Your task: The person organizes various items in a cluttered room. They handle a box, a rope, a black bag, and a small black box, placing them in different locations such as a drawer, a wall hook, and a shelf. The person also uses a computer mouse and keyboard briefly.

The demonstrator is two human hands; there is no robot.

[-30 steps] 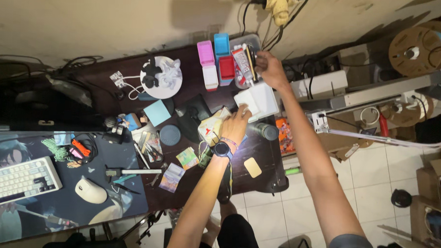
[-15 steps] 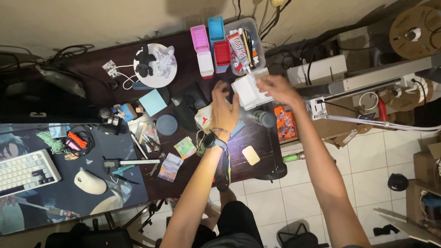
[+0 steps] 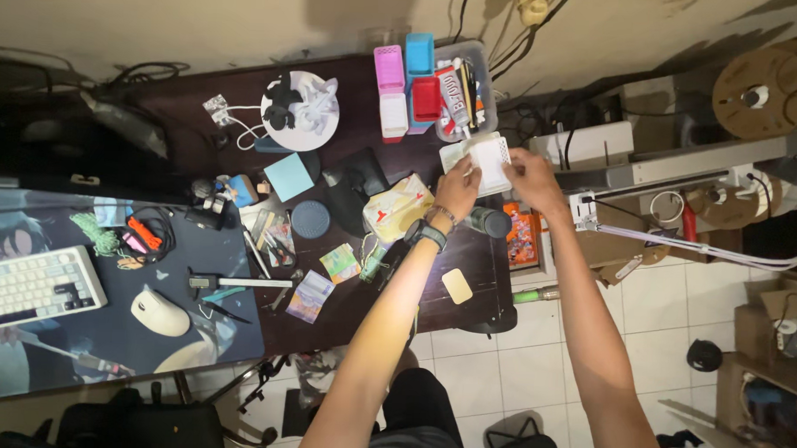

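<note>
White and perforated, the small plastic box (image 3: 487, 161) sits between your two hands, lifted just above the far right end of the dark surface (image 3: 360, 302), in front of the grey bin of tubes and tools (image 3: 463, 85). Your left hand (image 3: 459, 189) has its grip closed on the box's near left edge, with the watch (image 3: 425, 235) on that wrist turned up. Your right hand (image 3: 533, 174) pinches the right side, fingers curled over the edge, so each hand carries one end and the box stays level. Holding it by both sides likely keeps it steady, clear of the clutter below.

Pink, blue and red small bins (image 3: 410, 79) stand in a row beside the grey one, touching each other, probably parked against the wall to leave the middle free. A crumpled yellowish packet (image 3: 397, 206) lies just beneath your left hand, and a dark round puck (image 3: 310, 219) rests beside it. Well apart to the left, a white mouse (image 3: 160, 311) and a keyboard (image 3: 31, 286) lie on a printed mat (image 3: 27, 229).
</note>
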